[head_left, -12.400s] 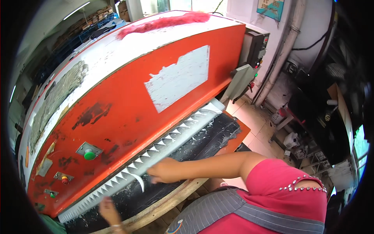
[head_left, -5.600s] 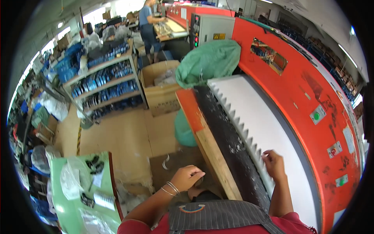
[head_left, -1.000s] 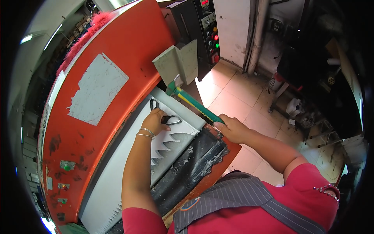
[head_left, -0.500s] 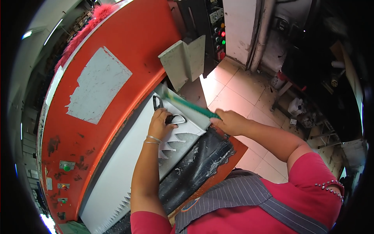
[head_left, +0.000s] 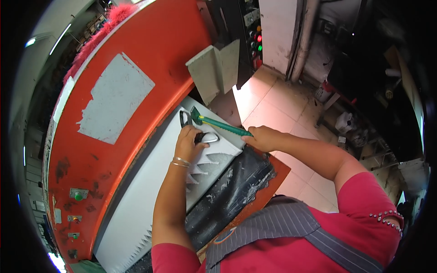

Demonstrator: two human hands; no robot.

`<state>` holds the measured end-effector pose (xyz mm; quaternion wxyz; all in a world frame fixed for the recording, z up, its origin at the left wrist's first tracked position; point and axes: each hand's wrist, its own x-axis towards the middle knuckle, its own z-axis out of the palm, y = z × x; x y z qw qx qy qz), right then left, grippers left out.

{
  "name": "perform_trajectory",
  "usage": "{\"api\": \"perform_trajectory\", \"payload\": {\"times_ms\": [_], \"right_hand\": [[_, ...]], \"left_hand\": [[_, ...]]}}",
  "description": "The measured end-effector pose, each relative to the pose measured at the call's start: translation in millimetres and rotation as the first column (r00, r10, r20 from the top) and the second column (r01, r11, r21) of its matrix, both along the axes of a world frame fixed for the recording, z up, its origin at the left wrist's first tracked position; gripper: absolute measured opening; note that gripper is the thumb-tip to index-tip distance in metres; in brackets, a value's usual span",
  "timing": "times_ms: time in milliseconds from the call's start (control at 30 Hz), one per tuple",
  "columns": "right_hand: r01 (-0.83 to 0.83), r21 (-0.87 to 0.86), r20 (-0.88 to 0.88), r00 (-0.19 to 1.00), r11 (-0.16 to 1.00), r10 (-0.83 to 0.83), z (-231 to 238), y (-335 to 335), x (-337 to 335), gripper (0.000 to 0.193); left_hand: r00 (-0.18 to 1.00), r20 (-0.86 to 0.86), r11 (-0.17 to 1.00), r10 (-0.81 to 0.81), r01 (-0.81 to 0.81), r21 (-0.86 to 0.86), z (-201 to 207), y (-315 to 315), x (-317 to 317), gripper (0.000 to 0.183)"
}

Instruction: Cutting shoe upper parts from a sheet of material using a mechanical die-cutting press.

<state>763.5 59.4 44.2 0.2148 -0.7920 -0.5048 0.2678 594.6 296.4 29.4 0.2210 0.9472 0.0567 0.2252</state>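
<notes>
My left hand (head_left: 187,142) is closed around a black-and-silver loop-shaped metal strip piece (head_left: 210,137), which looks like a cutting die. Its other loop stands above my fingers, on the white sheet (head_left: 145,186). Pointed cut-outs run along the near edge of that sheet. In my right hand (head_left: 263,138) is the end of a green hammer (head_left: 223,126). The hammer's head lies beside the die's upper loop; whether they touch I cannot tell. A pale board surface shows under the sheet at its right end.
The large orange-red machine body (head_left: 164,41) rises along the far side, with buttons (head_left: 78,195) at lower left. A bent pale metal plate (head_left: 211,73) sticks out at the top. Black sheeting (head_left: 232,186) covers the near edge. Tiled floor (head_left: 268,107) lies to the right.
The hammer's head, blurred before, has come down slightly and now shows sharply beside the die's upper loop. My left hand keeps its hold on the die.
</notes>
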Motion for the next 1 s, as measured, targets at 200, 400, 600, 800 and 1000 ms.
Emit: {"api": "perform_trajectory", "payload": {"times_ms": [200, 400, 600, 800, 1000], "right_hand": [[0.087, 0.134, -0.205, 0.977, 0.987, -0.059, 46.7, 1.7, -4.3, 0.053], [0.077, 0.133, -0.041, 0.997, 0.988, -0.072, 19.7, 6.2, -5.3, 0.053], [0.054, -0.097, -0.187, 0.98, 0.994, -0.072, 16.7, 6.7, 8.8, 0.053], [0.198, 0.234, -0.291, 0.948, 0.952, -0.126, 55.4, 18.5, -11.8, 0.056], [0.042, 0.066, 0.027, 0.999, 0.997, -0.044, -23.9, 12.5, -11.6, 0.056]], "left_hand": [[0.999, -0.017, 0.999, 0.041, -0.042, -0.008, 2.9, -7.4, -5.5, 0.052], [0.998, 0.031, 0.999, 0.048, -0.048, 0.001, 6.3, -10.7, -6.5, 0.049], [0.999, 0.018, 0.999, 0.035, -0.035, 0.03, 1.7, -10.2, -4.8, 0.048], [0.995, 0.011, 0.994, 0.104, -0.104, 0.037, -1.9, -14.8, -12.1, 0.049], [0.987, 0.13, 0.989, 0.091, -0.105, 0.104, -17.6, -11.0, -13.3, 0.054]]}}
